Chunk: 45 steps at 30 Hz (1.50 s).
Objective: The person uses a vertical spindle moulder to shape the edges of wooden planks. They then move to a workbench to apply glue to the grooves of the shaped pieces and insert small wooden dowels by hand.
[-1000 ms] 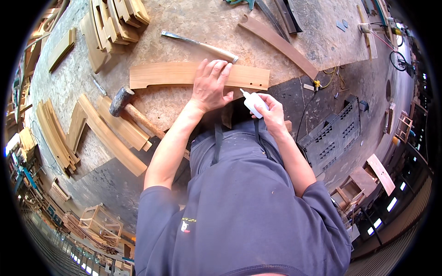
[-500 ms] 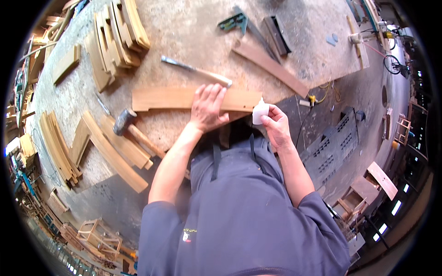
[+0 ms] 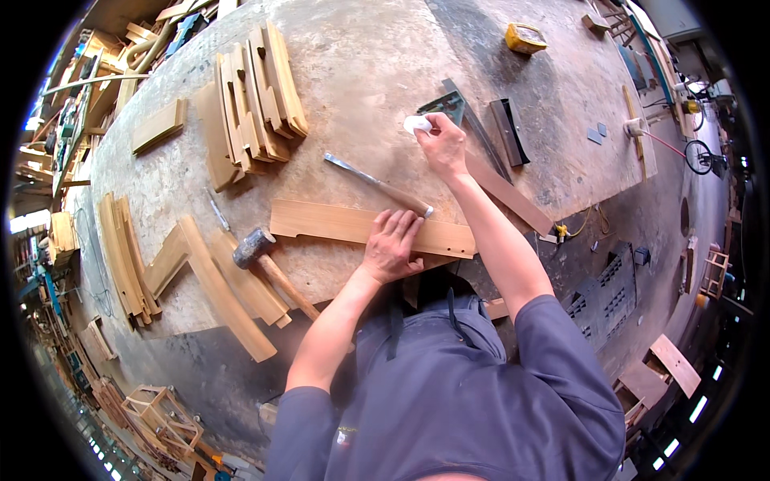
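Observation:
My left hand point(image 3: 391, 250) lies across a long wooden board point(image 3: 321, 222) near the bench's front edge, its fingers over the far side and its thumb by the near edge. Small dark holes mark the board's right end. A chisel point(image 3: 365, 178) lies just beyond that hand, the end of its wooden handle close to my fingertips. My right hand point(image 3: 443, 148) is raised over the bench to the far right, closed around a small white squeeze bottle point(image 3: 416, 124). Beneath and behind that hand are a green-headed square point(image 3: 451, 104) and a brown wooden strip point(image 3: 513, 196).
A mallet point(image 3: 255, 248) rests by curved wooden pieces point(image 3: 224, 297) at left. Stacked shaped boards point(image 3: 257, 104) stand farther back on the workbench point(image 3: 353, 88). On the right are a dark wooden plane-like block point(image 3: 510, 132) and a yellow container point(image 3: 525, 38).
My right hand has carried the white bottle from the board's right end up and away over the bench. My left hand stays on the board. The whole view has shifted.

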Each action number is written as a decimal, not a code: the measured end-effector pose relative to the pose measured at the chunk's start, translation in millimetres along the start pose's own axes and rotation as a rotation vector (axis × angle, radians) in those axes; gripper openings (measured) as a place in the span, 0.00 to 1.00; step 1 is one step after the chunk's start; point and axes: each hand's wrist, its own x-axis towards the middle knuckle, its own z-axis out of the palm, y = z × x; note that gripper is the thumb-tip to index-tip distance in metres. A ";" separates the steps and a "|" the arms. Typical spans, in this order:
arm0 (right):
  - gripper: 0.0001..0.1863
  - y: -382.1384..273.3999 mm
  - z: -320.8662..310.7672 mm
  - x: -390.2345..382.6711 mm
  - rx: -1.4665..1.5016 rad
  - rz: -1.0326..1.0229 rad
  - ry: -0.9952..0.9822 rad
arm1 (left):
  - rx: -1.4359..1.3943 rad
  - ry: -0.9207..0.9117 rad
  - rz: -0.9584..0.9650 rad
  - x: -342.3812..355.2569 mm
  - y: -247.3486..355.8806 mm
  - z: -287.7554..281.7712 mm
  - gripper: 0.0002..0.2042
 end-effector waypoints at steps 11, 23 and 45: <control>0.15 5.1 33.9 14.7 -0.136 -0.030 -0.111 | -0.021 -0.021 -0.020 -2.0 -1.5 0.3 0.39; 0.33 -14.8 -97.2 -115.4 -0.404 -0.502 -0.282 | -0.008 0.006 0.021 -1.1 -2.8 1.8 0.39; 0.42 1.7 -105.2 -201.1 -0.556 -0.485 -0.200 | 0.037 0.031 0.042 3.7 12.1 -3.5 0.37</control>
